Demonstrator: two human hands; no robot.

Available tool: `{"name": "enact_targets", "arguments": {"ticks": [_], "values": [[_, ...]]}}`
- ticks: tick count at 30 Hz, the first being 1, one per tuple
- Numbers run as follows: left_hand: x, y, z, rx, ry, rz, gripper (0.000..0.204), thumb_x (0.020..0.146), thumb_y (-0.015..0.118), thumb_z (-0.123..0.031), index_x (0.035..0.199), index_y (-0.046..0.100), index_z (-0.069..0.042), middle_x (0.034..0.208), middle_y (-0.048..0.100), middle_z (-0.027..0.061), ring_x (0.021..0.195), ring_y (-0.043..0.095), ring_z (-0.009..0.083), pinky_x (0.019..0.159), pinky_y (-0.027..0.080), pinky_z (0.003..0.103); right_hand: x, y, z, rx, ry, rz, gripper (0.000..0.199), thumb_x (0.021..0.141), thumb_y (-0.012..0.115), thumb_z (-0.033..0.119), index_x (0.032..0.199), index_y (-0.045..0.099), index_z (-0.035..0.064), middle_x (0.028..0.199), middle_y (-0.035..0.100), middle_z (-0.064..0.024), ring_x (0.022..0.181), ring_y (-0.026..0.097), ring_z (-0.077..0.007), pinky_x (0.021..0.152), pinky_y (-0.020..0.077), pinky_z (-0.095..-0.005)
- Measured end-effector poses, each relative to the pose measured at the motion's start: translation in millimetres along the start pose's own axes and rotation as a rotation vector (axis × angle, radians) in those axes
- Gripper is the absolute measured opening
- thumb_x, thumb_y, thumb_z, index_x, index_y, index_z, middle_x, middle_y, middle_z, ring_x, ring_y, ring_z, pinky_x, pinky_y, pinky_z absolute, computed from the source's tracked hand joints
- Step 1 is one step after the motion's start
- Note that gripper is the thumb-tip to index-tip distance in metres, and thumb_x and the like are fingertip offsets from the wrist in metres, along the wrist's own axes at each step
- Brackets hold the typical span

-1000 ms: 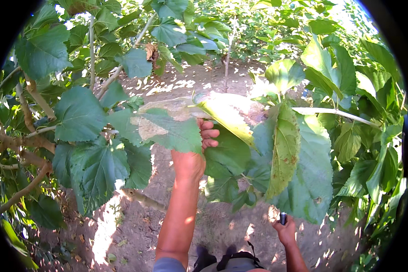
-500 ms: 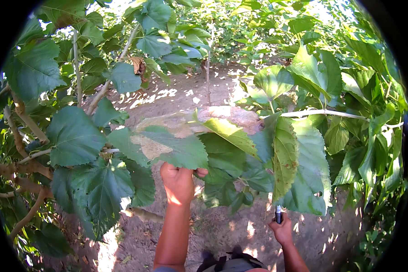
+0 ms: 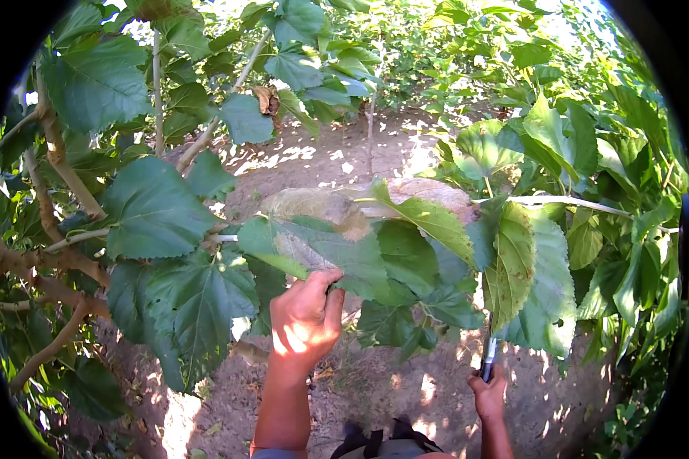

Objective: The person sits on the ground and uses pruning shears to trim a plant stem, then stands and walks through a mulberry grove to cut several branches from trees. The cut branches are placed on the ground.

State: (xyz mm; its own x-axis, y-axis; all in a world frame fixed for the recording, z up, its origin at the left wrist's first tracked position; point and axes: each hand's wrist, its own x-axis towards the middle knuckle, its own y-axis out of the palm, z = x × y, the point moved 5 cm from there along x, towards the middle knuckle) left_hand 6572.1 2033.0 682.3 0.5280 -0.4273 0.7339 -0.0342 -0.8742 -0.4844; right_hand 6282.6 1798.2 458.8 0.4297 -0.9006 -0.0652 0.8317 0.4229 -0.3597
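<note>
My left hand (image 3: 306, 315) is closed at the lower edge of a broad green leaf (image 3: 333, 256), pinching it. The leaf carries a pale dry patch, and its left edge is folded up. In my right hand (image 3: 490, 394), lower right, is a thin tool (image 3: 489, 351) with a silvery shaft and a dark grip, held upright. Its upper end goes behind hanging leaves, so I cannot make out its tip. Just above it hangs a yellowish spotted leaf (image 3: 511, 264). Withered brown leaf material (image 3: 432, 195) lies along the branch beyond my left hand.
A pale branch (image 3: 570, 201) runs across to the right with large leaves on it. Thick brown branches (image 3: 46, 279) fork at the left. Shaded soil (image 3: 406, 390) with sun spots lies below, and dense foliage (image 3: 421, 69) stands at the back.
My left hand has come out from under the leaf into fuller view, and the leaf's edge is now folded. More of the tool's silvery shaft shows above my right hand. The view has shifted slightly.
</note>
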Motion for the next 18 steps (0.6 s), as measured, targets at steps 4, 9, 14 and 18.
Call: {"name": "enact_targets", "arguments": {"ticks": [4, 9, 14, 18], "values": [[-24, 6, 26, 0.003, -0.124, 0.019, 0.019, 0.08, 0.066, -0.003, 0.099, 0.066, -0.002, 0.087, 0.068, 0.0144, 0.075, 0.066, 0.0297, 0.069, 0.053, 0.035, -1, 2, -8, 0.015, 0.023, 0.017, 0.026, 0.07, 0.072, 0.011, 0.084, 0.053, 0.0011, 0.073, 0.054, -0.0026, 0.065, 0.049, -0.0119, 0.061, 0.0427, -0.0287], [-47, 0, 46, -0.156, -0.347, -0.004, 0.018, 0.079, 0.065, 0.0, 0.098, 0.066, -0.001, 0.085, 0.067, 0.0152, 0.073, 0.065, 0.0289, 0.069, 0.051, 0.034, -6, 7, -6, -0.001, 0.007, 0.032, 0.023, 0.072, 0.069, 0.014, 0.085, 0.056, 0.0012, 0.074, 0.055, -0.0023, 0.066, 0.05, -0.0107, 0.06, 0.0418, -0.0279], [-55, -2, 50, -0.187, -0.332, -0.015, 0.02, 0.081, 0.063, 0.001, 0.1, 0.065, 0.002, 0.086, 0.067, 0.0136, 0.074, 0.065, 0.0227, 0.069, 0.052, 0.03, -11, 8, -17, -0.006, -0.005, 0.021, 0.022, 0.072, 0.069, 0.013, 0.085, 0.055, 0.002, 0.072, 0.054, -0.0015, 0.063, 0.049, -0.0106, 0.058, 0.0407, -0.0273], [-63, -5, 58, -0.207, -0.303, -0.046, 0.021, 0.085, 0.058, 0.004, 0.105, 0.063, 0.005, 0.085, 0.066, 0.0068, 0.072, 0.066, 0.0128, 0.066, 0.052, 0.026, -15, 10, -29, 0.022, 0.015, 0.047, 0.02, 0.072, 0.068, 0.011, 0.084, 0.054, 0.0028, 0.07, 0.053, -0.0008, 0.06, 0.048, -0.01, 0.055, 0.0394, -0.0263]]}}
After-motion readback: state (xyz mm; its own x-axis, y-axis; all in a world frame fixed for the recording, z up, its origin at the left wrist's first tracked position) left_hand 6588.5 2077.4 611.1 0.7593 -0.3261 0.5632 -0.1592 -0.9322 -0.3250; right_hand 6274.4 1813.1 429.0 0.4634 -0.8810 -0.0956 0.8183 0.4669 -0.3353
